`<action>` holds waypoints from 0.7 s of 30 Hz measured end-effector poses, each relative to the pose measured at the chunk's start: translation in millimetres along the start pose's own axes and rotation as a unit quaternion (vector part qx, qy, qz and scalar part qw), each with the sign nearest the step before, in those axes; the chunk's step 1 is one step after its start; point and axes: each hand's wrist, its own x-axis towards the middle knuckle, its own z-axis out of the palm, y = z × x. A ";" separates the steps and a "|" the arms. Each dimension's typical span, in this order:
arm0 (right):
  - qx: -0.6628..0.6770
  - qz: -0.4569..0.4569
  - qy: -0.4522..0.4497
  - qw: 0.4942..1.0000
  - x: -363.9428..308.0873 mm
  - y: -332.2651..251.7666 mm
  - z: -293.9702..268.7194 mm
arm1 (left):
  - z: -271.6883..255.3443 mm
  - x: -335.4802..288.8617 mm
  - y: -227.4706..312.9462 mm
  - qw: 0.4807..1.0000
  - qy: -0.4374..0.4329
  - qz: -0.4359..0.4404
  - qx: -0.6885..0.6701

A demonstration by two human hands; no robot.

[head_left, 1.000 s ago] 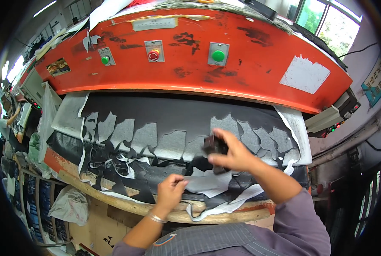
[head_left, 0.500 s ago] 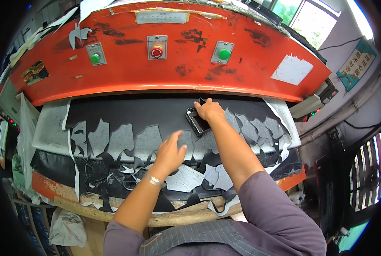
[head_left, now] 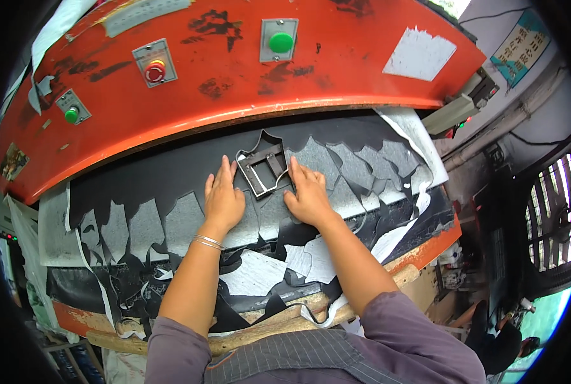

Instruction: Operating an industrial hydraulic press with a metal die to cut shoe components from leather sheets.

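A dark metal cutting die (head_left: 274,162), an open frame with crossbars and a pointed far end, rests on the black sheet material (head_left: 170,168) under the press. At its left side lies my left hand (head_left: 225,200), fingers stretched out and close to the rim. On the other side my right hand (head_left: 310,194) has its fingers apart, the fingertips at the die's right edge. Neither hand wraps round the die; whether the left fingertips touch it I cannot tell. Several grey cut-out shapes (head_left: 185,221) lie along the sheet's near side.
Above the sheet stands the orange press beam (head_left: 228,83), with a red button (head_left: 155,71) and green buttons (head_left: 281,42). Black offcuts and white-grey pieces (head_left: 255,272) cover the near edge, above a wooden rail (head_left: 116,342). A white strip (head_left: 401,237) hangs at the right.
My right hand has let go of the die's top and moved to its right side. My left hand has come up to its left side. The die has turned, and the view has swung.
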 end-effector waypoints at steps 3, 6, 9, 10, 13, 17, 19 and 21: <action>0.033 -0.009 -0.012 0.999 4.9 -3.3 -8.9 | -0.9 -2.7 -3.8 1.000 0.012 0.015 0.009; 0.015 -0.016 -0.005 1.000 1.8 -2.7 -4.1 | 0.8 -4.2 -5.3 1.000 0.015 0.013 -0.003; 0.000 -0.033 -0.005 0.999 6.1 -5.1 -7.6 | 1.1 -0.7 -2.6 0.999 0.027 0.021 0.020; 0.004 -0.031 -0.007 0.999 5.9 -6.6 -6.2 | 1.7 -1.1 -3.1 0.999 0.023 0.019 0.023; -0.018 -0.035 -0.008 0.999 6.1 -8.6 -4.2 | -0.3 -0.2 -4.0 0.999 0.012 0.005 0.037; 0.014 -0.036 0.015 0.999 5.8 -7.1 -0.4 | -2.0 -11.5 2.4 0.997 0.056 0.035 0.030; 0.040 -0.035 0.044 0.998 4.8 -3.2 0.7 | 1.9 -32.0 12.0 0.987 0.092 0.001 -0.128; 0.046 -0.002 0.055 0.997 1.1 0.8 -6.3 | 15.4 -50.6 23.1 0.981 0.118 0.019 -0.153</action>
